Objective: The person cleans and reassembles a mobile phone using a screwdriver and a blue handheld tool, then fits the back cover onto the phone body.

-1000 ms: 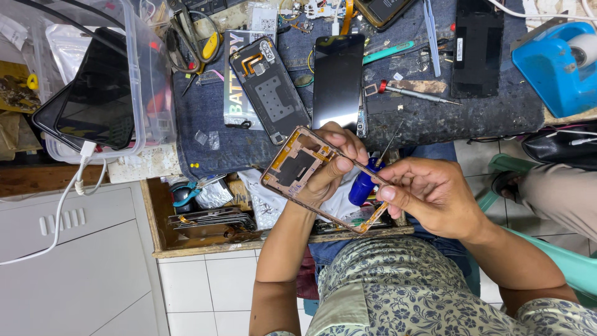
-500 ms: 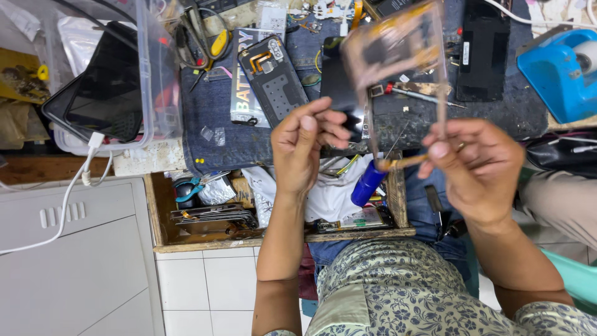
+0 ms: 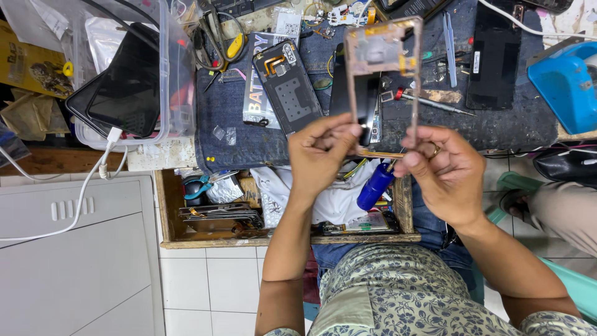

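Both the left hand [image 3: 320,152] and right hand [image 3: 444,168] pinch the copper phone frame [image 3: 384,81], which rises toward twelve o'clock

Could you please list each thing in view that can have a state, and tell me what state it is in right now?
phone frame: bare, held upright over the bench by its lower end.
left hand: fingers pinching the frame's lower corner.
right hand: gripping the frame's lower edge.
phone back cover: lying inside-up on the mat.
wooden drawer: pulled open, full of parts.
clear plastic tub: uncovered, holding a dark tablet.
blue bottle: capped, leaning in the drawer.
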